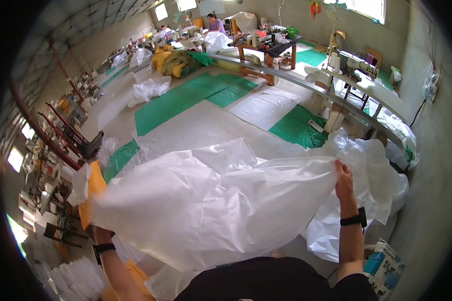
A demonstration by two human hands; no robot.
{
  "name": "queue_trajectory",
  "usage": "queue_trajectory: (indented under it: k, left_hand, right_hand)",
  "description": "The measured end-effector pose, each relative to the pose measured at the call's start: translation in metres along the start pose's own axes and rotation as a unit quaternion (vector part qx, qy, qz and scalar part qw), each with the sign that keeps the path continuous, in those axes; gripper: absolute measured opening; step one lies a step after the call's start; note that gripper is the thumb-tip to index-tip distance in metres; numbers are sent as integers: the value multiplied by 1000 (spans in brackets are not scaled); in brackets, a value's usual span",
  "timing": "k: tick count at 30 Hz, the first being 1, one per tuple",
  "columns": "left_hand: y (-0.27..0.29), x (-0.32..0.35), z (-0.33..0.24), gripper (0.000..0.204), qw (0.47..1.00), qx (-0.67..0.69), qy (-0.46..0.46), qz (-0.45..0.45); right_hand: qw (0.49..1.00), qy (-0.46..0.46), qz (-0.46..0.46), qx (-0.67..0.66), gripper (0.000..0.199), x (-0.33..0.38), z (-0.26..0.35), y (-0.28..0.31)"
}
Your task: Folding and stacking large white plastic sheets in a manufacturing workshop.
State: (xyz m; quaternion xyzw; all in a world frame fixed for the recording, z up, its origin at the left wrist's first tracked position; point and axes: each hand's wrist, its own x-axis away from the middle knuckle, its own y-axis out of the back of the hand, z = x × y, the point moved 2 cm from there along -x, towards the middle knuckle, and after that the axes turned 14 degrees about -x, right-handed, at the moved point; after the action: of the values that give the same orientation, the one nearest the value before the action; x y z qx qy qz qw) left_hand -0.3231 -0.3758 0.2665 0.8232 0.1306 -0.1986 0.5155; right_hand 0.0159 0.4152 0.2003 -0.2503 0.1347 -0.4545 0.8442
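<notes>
A large, thin white plastic sheet [211, 205] spreads in front of my body, wrinkled and billowing between my two arms. My right hand [343, 179] is raised at its right edge, fingers closed on a pinch of the sheet. At the lower left, my left hand [103, 234] is mostly covered by the sheet's left end, so its fingers do not show. That end looks smeared by motion. Yellow material [96, 188] hangs just beyond the left hand.
Crumpled clear plastic [369, 175] is heaped to the right, by the wall. Green sheets [186, 98] lie across the floor ahead. Sewing machines on tables [356, 70] stand at the far right. A person [215, 24] sits at the back. Stacked white material [73, 281] lies at lower left.
</notes>
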Motion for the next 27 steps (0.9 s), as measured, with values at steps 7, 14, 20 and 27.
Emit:
queue_trajectory:
  k: [7,14,20,27]
  left_hand:
    - [-51,104,18,28,724,-457,18,516]
    - [-178,95,-216,66,914,-62,-134,379]
    - [-285,120,-252,35,906,-203,-173,327]
    - [-234,93,-301,37,781,84,-202,585]
  right_hand:
    - [973,28,143,182,16,86,21,-97]
    - [890,106,367,248,16,177,62,-169]
    - [860,254,277,344,39,215,115,-149]
    - [919,214,25,330,52,239,138,-93]
